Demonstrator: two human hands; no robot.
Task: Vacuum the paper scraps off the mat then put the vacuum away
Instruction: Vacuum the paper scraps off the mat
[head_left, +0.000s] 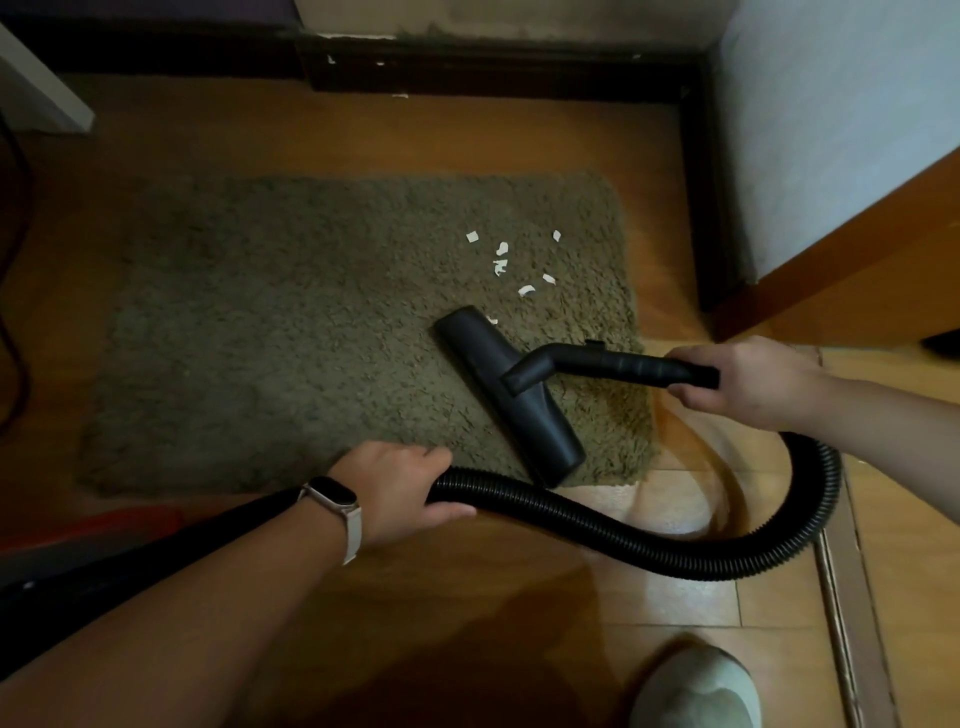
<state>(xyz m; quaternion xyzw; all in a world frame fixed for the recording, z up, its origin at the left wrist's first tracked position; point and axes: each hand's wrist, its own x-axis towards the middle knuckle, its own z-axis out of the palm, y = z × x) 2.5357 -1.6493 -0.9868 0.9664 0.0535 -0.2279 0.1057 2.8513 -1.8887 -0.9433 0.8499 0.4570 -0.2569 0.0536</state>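
Shaggy olive mat (291, 332), rectangular, one. Black ribbed hose (675, 556): left hand (400, 488) fingers wrapped round it at the mat's near edge. Right hand (748, 382) grips the smooth rigid wand (623, 364). Flat floor nozzle (519, 410) sits on the mat between both hands' fingertips. About seven white torn paper scraps (501, 267) lie on the mat beyond the nozzle.

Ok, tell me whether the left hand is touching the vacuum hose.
Touching. The head view shows the left hand gripping the black ribbed hose, with its fingers curled over the top and the thumb underneath.
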